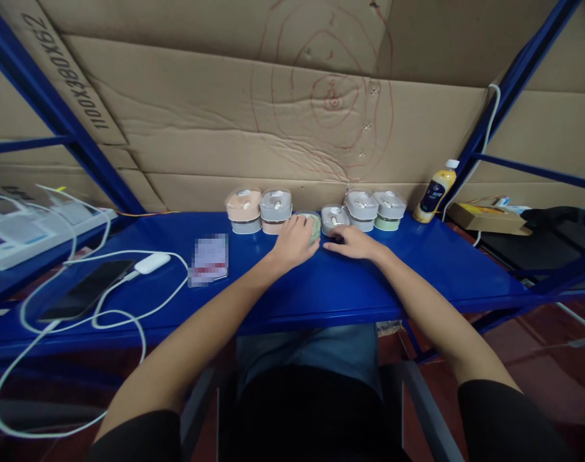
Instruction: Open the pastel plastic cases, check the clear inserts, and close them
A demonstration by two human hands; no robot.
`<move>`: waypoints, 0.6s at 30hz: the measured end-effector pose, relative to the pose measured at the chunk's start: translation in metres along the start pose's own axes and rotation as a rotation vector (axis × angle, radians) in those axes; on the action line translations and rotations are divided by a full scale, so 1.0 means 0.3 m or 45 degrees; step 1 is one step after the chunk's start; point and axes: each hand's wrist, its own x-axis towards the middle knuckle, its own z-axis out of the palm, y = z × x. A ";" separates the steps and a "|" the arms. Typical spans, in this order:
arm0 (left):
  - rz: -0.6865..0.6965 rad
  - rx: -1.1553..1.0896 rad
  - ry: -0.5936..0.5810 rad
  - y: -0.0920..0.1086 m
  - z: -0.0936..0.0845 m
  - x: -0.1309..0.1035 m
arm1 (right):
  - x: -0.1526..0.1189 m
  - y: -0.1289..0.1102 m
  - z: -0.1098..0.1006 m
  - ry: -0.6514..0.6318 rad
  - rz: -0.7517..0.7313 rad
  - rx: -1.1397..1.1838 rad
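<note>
Left hand (295,244): palm down over the green container (314,223), fingers bent over its top, covering much of it. Can't tell if it's gripping or just resting there. Right hand (354,244): partly open, fingers loosely bent, gap between thumb and fingers, nothing visibly held. It's at the near side of the single grey container (335,218), contact unclear

Green container is mid-table toward the back, between the stacks. Left of it: peach-over-grey stack (245,208) and grey-over-peach stack (276,208), side by side. Right of the single grey one: all-grey stack (362,208), then grey-over-green stack (389,208). Clear lids on the stacks

Obstructions: left hand hides the near left part of the green container, right hand overlaps the near edge of the single grey one. Both forearms cross the front edge of the blue table (331,289)

Other stuff: blurred-out item (209,258) left of the left hand; dark phone (88,290) further left with white cable (174,298) looped around it and over the front edge, white plug-like piece (152,263) beside it. Bottle (432,197) upright-ish at back right, open carton (489,219) beyond it. Cardboard wall (201,115) behind, red rings drawn on it
</note>
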 end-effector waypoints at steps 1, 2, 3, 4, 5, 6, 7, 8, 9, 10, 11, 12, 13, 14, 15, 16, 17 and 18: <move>-0.039 0.025 0.025 0.012 -0.014 -0.007 | 0.003 0.008 0.008 0.013 0.001 -0.013; -0.088 0.053 0.045 0.025 -0.025 -0.013 | 0.006 0.017 0.014 0.019 0.006 -0.025; -0.148 0.083 0.055 0.039 -0.033 -0.019 | 0.008 0.024 0.020 0.020 0.016 -0.039; -0.215 0.110 0.047 0.053 -0.039 -0.024 | 0.010 0.031 0.025 0.016 0.029 -0.052; -0.290 0.130 0.022 0.066 -0.044 -0.030 | 0.011 0.036 0.027 0.010 0.042 -0.062; -0.365 0.137 -0.025 0.078 -0.048 -0.036 | 0.012 0.039 0.028 0.004 0.049 -0.067; -0.434 0.130 -0.084 0.087 -0.053 -0.042 | 0.011 0.039 0.026 -0.001 0.052 -0.062; -0.492 0.112 -0.148 0.091 -0.060 -0.048 | 0.010 0.038 0.021 0.002 0.057 -0.045; -0.532 0.086 -0.212 0.090 -0.068 -0.054 | 0.007 0.033 0.015 0.017 0.066 -0.019; -0.540 0.050 -0.274 0.083 -0.078 -0.059 | 0.004 0.027 0.006 0.047 0.074 0.012; -0.507 -0.001 -0.326 0.071 -0.088 -0.064 | -0.001 0.018 -0.004 0.095 0.076 0.046; -0.422 -0.080 -0.373 0.053 -0.097 -0.069 | -0.006 0.007 -0.015 0.155 0.066 0.086; -0.297 -0.186 -0.415 0.031 -0.105 -0.074 | -0.011 -0.005 -0.025 0.213 0.034 0.129; -0.148 -0.319 -0.444 0.009 -0.110 -0.079 | -0.016 -0.017 -0.033 0.248 -0.022 0.175; -0.002 -0.461 -0.456 -0.013 -0.112 -0.083 | -0.021 -0.030 -0.039 0.246 -0.093 0.222; 0.106 -0.589 -0.445 -0.032 -0.110 -0.086 | -0.025 -0.042 -0.041 0.205 -0.162 0.267; 0.170 -0.695 -0.419 -0.046 -0.104 -0.089 | -0.028 -0.054 -0.040 0.136 -0.213 0.304; 0.193 -0.775 -0.391 -0.055 -0.097 -0.091 | -0.029 -0.066 -0.035 0.057 -0.240 0.331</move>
